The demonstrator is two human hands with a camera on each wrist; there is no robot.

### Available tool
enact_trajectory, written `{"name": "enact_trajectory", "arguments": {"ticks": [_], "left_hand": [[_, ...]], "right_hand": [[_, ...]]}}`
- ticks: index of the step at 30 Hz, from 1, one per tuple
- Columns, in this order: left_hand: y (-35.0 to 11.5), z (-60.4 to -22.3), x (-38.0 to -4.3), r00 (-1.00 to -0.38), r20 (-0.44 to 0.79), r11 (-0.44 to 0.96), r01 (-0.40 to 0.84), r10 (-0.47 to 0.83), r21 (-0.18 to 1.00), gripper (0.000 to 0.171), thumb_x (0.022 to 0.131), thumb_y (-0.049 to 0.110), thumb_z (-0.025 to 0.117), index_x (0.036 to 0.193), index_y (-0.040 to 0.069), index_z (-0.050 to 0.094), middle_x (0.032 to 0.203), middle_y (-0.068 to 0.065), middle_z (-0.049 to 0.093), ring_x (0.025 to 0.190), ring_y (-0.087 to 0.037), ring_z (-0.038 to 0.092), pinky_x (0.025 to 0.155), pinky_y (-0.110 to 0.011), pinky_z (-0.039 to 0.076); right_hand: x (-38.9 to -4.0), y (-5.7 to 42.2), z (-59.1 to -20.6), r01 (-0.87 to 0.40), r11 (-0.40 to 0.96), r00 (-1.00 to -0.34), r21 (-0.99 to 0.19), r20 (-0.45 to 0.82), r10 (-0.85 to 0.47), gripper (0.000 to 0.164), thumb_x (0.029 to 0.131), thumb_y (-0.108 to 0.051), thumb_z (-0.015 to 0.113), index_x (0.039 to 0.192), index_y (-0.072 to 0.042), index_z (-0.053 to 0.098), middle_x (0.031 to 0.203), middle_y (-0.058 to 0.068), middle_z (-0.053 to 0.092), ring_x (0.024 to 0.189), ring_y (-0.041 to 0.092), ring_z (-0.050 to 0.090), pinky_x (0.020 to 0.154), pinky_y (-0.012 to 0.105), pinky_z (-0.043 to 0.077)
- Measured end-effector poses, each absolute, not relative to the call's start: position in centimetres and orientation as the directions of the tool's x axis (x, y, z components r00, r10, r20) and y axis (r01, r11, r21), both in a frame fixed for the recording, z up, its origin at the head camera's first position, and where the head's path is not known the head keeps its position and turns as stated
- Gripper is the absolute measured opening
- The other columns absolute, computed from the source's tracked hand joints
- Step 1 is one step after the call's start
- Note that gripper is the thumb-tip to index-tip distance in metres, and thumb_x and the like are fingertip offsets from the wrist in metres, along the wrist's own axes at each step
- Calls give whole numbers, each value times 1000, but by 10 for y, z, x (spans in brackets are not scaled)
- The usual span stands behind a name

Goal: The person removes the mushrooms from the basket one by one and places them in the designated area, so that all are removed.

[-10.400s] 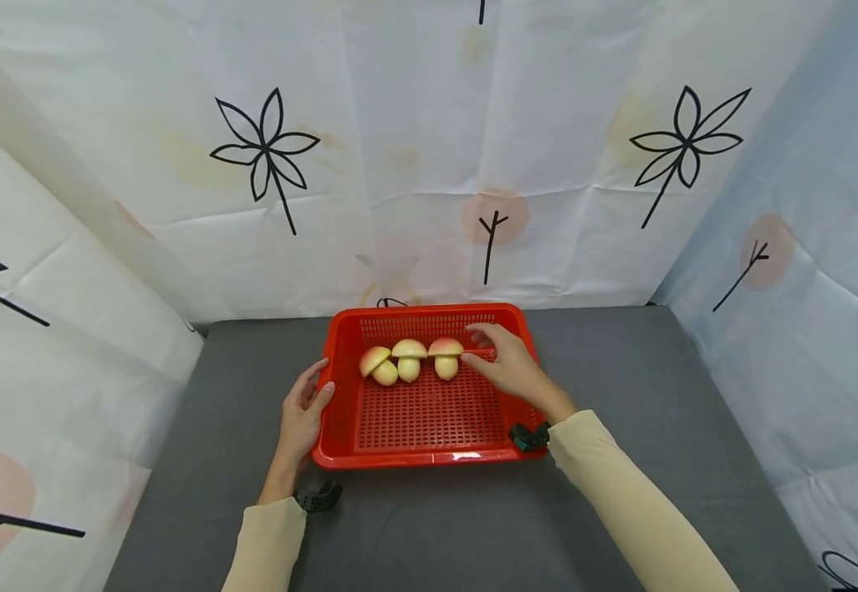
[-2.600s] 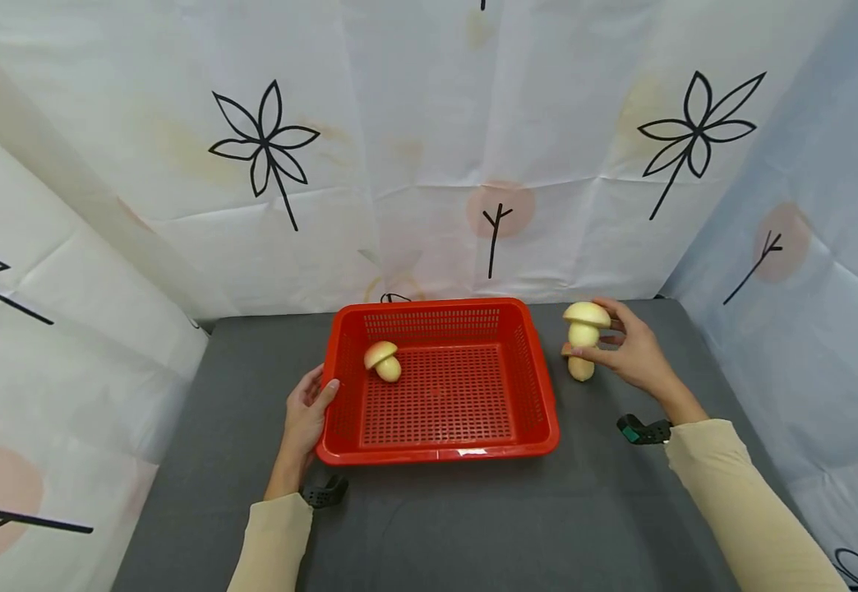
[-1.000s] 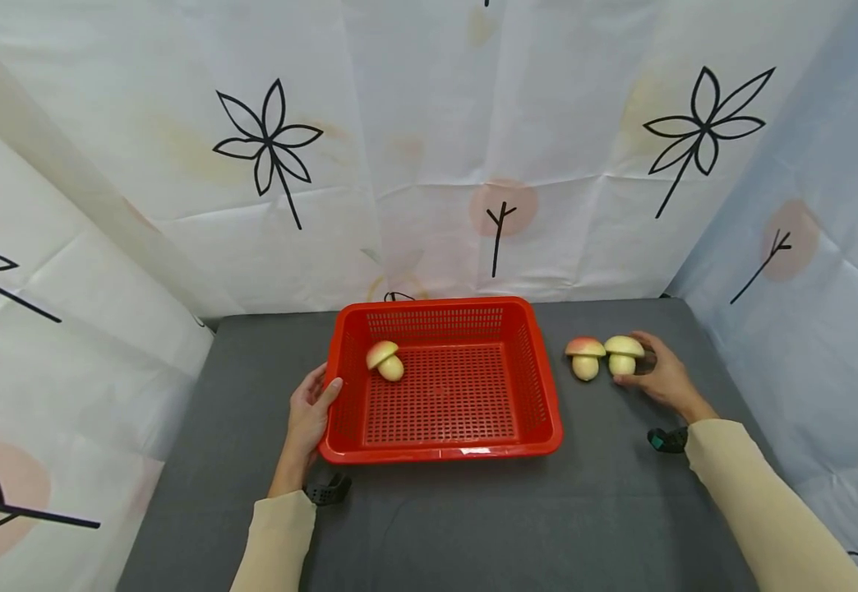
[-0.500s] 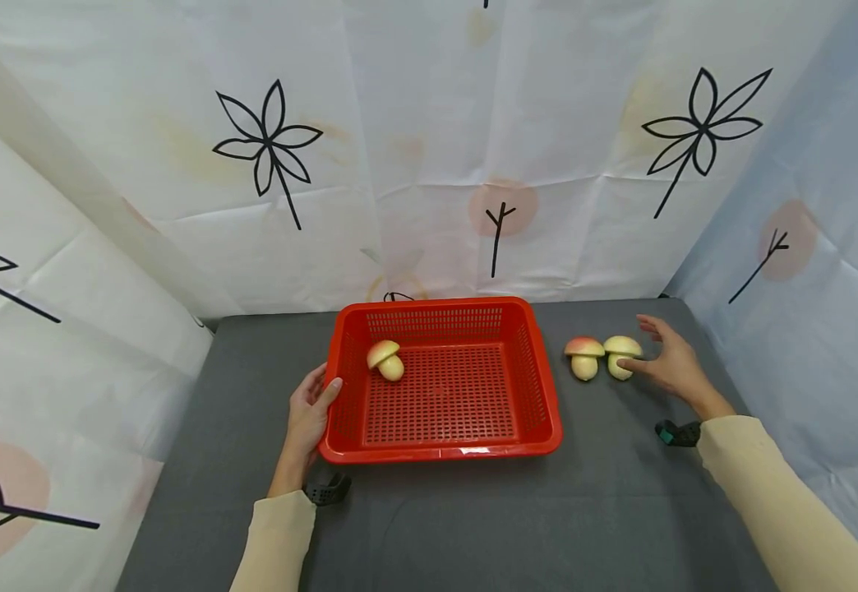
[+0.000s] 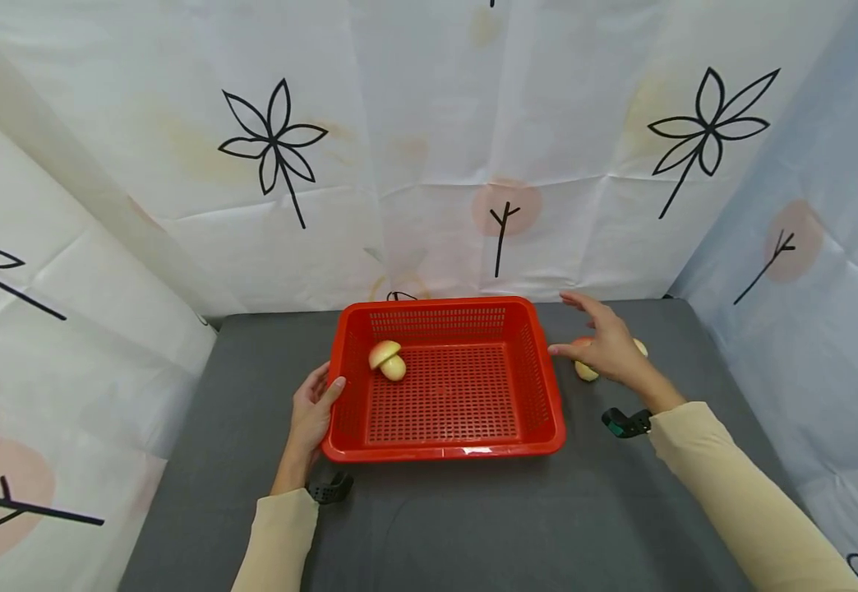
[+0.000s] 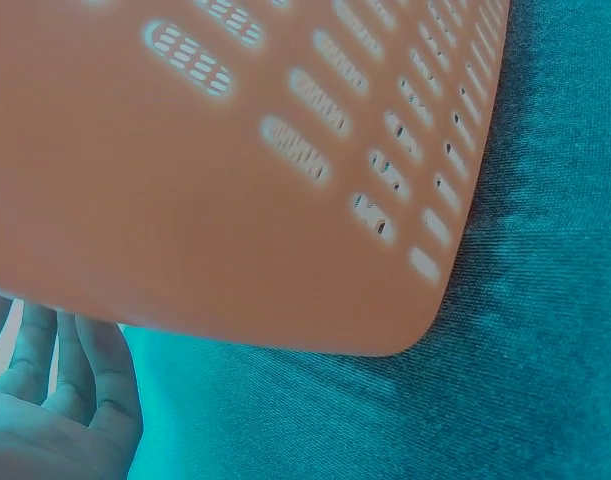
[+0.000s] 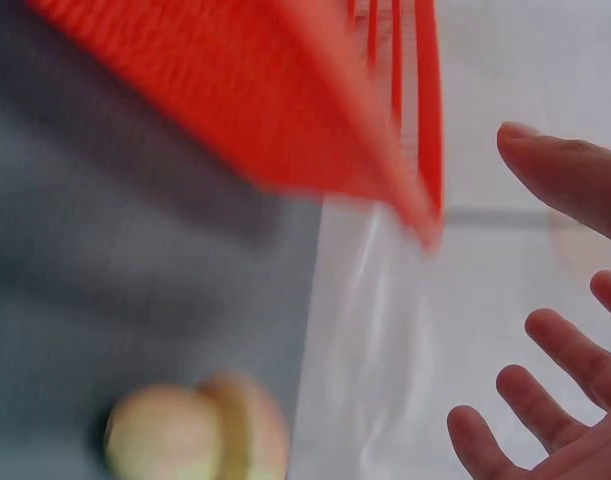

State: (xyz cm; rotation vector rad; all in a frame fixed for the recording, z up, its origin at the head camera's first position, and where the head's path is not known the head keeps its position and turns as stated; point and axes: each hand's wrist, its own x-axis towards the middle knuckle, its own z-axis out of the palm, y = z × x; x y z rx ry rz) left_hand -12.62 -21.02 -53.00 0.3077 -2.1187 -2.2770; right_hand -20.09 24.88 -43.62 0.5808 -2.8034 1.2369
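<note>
A red plastic basket [image 5: 440, 411] sits on the grey table, with one toy mushroom [image 5: 394, 367] lying tilted near its left wall. My left hand [image 5: 312, 418] grips the basket's left rim, thumb over the edge and fingers against the outside wall. Just right of the basket, my right hand [image 5: 610, 345] hovers with fingers spread, holding nothing. Beneath and behind it are two more mushrooms on the table: a red-capped mushroom [image 5: 587, 372], partly covered, and a yellow-capped mushroom [image 5: 641, 348], mostly covered. In the right wrist view, one mushroom [image 7: 175, 435] shows blurred below the basket's edge.
The grey table [image 5: 473, 526] is enclosed by white cloth walls [image 5: 429, 107] printed with line-drawn plants. The back cloth hangs close behind the basket. A thin dark cord [image 5: 402, 294] shows behind the basket's back rim.
Two mushrooms have gone from the basket to the table at its right. My right hand has let go of the yellow-capped one and moved left toward the basket. The left hand stays put.
</note>
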Motion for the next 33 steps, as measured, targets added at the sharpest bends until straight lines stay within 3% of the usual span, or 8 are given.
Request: {"name": "enact_trajectory", "arguments": {"ticks": [12, 17, 27, 33], "left_hand": [[-210, -532, -127, -983, -117, -92, -105, -138, 990, 51, 102, 18, 64, 148, 5, 46, 142, -17, 54, 114, -25, 63, 89, -32, 58], [-210, -532, -127, -983, -116, -95, -104, -140, 990, 50, 102, 17, 64, 147, 5, 46, 141, -17, 53, 116, -27, 62, 89, -32, 58], [-210, -532, -127, -983, -103, -88, -91, -152, 992, 51, 101, 17, 65, 147, 5, 46, 141, -17, 54, 114, -25, 63, 87, -32, 58], [-212, -532, -127, -983, -110, -87, -98, -146, 991, 52, 101, 17, 65, 148, 5, 46, 142, -17, 54, 117, -29, 61, 88, -32, 58]], "right_hand": [[-213, 140, -452, -382, 530, -864, -757, 88, -496, 88, 83, -20, 87, 155, -11, 39, 158, 13, 37, 141, 40, 37, 109, 63, 36], [-219, 96, -465, -356, 544, -846, -760, 16, -533, 87, 84, -23, 86, 156, -14, 39, 159, 10, 37, 144, 35, 36, 114, 58, 34], [-235, 36, -486, -415, 538, -788, -734, -5, -615, 87, 81, -17, 88, 154, -11, 41, 158, 11, 39, 146, 31, 34, 120, 53, 24], [-237, 12, -497, -453, 515, -756, -728, 8, -655, 88, 78, -13, 90, 153, -8, 43, 155, 12, 43, 143, 33, 36, 117, 51, 31]]}}
